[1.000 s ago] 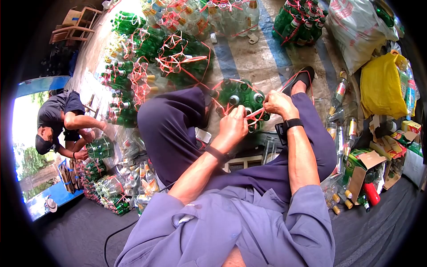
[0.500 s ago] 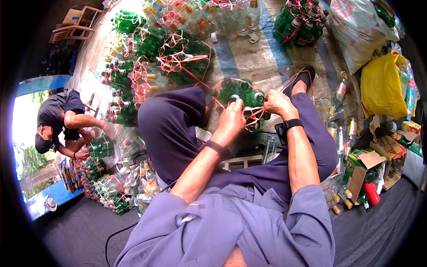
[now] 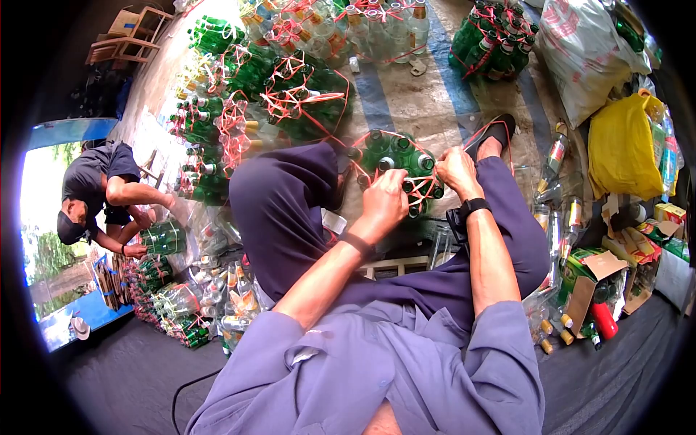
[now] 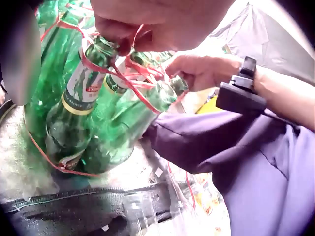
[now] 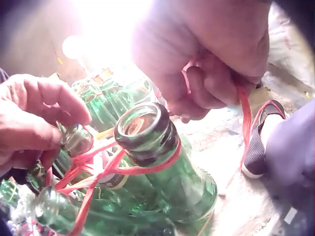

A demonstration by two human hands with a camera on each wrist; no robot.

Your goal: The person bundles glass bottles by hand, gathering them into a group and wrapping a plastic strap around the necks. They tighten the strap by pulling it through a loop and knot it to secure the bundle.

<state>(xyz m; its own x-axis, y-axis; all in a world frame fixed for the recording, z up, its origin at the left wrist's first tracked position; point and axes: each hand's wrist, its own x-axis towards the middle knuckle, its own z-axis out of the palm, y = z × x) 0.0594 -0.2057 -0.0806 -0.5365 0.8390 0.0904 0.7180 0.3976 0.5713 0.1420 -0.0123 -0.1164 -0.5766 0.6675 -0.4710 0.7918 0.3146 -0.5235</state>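
Observation:
Green bottles (image 3: pixel 399 158) stand bundled between the person's legs, red twine (image 5: pixel 130 170) crossing around their necks. The left hand (image 3: pixel 386 201) is over the near-left necks; in the left wrist view a strand rises to the curled fingers of that left hand (image 4: pixel 157 22). Beside a green bottle mouth (image 5: pixel 78 140), the left thumb and fingers (image 5: pixel 37 118) are bent close together. At the bundle's right side, the right hand (image 3: pixel 458 172) grips twine, which hangs from its curled fingers in the right wrist view. The left fingertips are partly hidden in the head view.
More tied bottles (image 3: pixel 304 94) stand ahead and left, another bundle (image 3: pixel 493 43) further off. A yellow bag (image 3: pixel 627 145), a white sack (image 3: pixel 587 58) and an open carton (image 3: pixel 591 283) are at right. Another person (image 3: pixel 101 188) crouches at far left. Twine loops near the right shoe (image 3: pixel 499 134).
A second ago a pale strand stretched between the hands; now none shows there. The left hand lifted off, shifted over the near-left necks, and the right hand stayed at the bundle's right side.

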